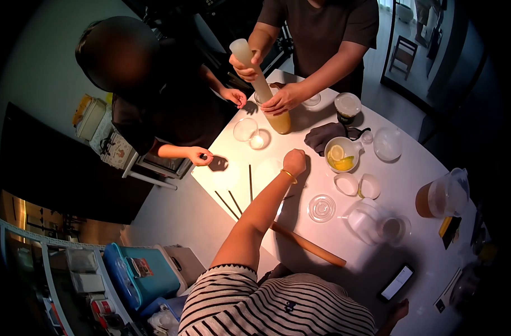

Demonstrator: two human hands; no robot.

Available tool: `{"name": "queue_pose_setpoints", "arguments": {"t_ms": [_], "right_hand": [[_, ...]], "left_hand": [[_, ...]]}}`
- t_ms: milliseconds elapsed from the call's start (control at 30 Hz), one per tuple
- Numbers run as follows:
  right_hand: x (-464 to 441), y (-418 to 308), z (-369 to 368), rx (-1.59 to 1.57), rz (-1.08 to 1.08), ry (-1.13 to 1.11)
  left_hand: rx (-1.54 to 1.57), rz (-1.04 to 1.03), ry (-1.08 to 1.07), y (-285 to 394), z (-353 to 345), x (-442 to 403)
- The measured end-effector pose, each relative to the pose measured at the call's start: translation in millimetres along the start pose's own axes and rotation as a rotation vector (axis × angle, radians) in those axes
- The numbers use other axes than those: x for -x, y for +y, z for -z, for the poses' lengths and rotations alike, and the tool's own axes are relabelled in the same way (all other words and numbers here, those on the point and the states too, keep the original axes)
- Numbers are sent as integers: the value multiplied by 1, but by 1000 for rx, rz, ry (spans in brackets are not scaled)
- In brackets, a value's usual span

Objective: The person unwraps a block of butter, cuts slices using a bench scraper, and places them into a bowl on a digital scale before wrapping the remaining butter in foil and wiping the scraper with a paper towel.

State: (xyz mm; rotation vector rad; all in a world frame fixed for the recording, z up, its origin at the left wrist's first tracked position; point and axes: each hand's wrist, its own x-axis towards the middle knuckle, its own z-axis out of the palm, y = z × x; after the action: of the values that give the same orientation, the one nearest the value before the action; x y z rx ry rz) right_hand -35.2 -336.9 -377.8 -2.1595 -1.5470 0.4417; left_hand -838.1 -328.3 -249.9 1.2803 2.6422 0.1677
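My left hand [294,162] is closed in a fist against the white table [345,224], with a yellow bracelet on its wrist; no object shows in it. Beyond it, a bottle of yellowish liquid [279,123] stands below a long frosted tube [261,84] gripped by another person's two hands. To the right of my fist is a white bowl [356,148] with lemon slices [340,159]. Several dark straws [251,182] and a brown wooden stick [308,245] lie near my forearm. My right hand [401,309] is low at the table's edge, near a phone [397,283], its fingers mostly hidden.
A second person's hands [198,155] hover at the left edge by a clear glass [246,129] and a lit candle [257,141]. Small white dishes [346,183], a clear lid [321,208], a clear pitcher [367,218], a brown-filled jug [434,199] and a lidded cup [348,106] occupy the right.
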Motion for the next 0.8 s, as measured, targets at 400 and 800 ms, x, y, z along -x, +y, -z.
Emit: {"name": "queue_pose_setpoints", "arguments": {"t_ms": [400, 800], "right_hand": [[6, -27, 7, -790, -537, -38], [0, 15, 12, 142, 318, -153]], "left_hand": [[46, 32, 70, 0, -10, 8], [149, -6, 165, -6, -27, 16]]}}
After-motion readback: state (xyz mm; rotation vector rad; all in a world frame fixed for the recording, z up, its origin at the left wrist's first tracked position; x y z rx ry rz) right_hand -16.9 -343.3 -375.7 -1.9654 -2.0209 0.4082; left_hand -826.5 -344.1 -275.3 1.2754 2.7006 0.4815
